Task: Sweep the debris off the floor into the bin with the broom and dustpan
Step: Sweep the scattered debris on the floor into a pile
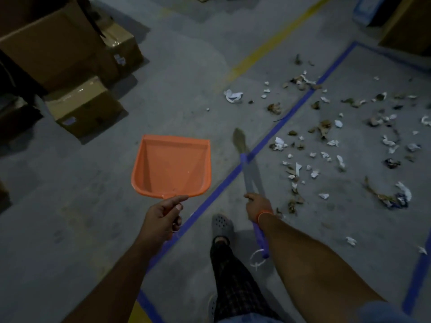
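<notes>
The left hand [163, 216] gripped the orange dustpan [171, 166], mouth toward twelve o'clock; the right hand [257, 207] gripped the broom [248, 173], head toward eleven.

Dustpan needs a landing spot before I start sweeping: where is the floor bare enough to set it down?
Bare concrete lies under the dustpan, between the cardboard boxes and the blue tape line. More lies between the boxes and the yellow line. Right of the tape it is crowded with debris: paper scraps and dry leaves.

Dim, murky light — soft blur, edges bowed.
</notes>
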### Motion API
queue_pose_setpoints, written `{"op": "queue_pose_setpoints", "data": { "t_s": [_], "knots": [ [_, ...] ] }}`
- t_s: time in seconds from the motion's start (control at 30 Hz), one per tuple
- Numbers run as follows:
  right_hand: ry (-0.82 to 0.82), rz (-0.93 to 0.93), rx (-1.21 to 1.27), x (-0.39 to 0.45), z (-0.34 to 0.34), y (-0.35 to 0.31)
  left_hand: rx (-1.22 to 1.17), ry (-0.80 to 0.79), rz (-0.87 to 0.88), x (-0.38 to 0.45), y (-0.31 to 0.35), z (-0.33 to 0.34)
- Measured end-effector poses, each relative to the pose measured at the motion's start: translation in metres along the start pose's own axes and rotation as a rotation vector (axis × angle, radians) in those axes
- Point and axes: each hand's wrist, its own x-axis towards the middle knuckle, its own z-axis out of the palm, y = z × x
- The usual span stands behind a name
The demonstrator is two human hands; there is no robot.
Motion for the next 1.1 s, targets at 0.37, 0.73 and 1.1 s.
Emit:
{"op": "queue_pose_setpoints", "data": {
  "t_s": [0.37,0.73,1.1],
  "knots": [
    [0.051,0.228,0.03,0.153,-0.051,-0.066,0.053,-0.053,-0.01,0.188,0.09,0.014],
    [0.279,0.192,0.103,0.219,-0.079,-0.154,0.019,-0.08,-0.019,0.305,0.155,0.01],
    [-0.103,0.001,0.042,0.322,0.027,-0.344,0.114,-0.135,-0.037,0.448,0.214,-0.075]
  ]
}}
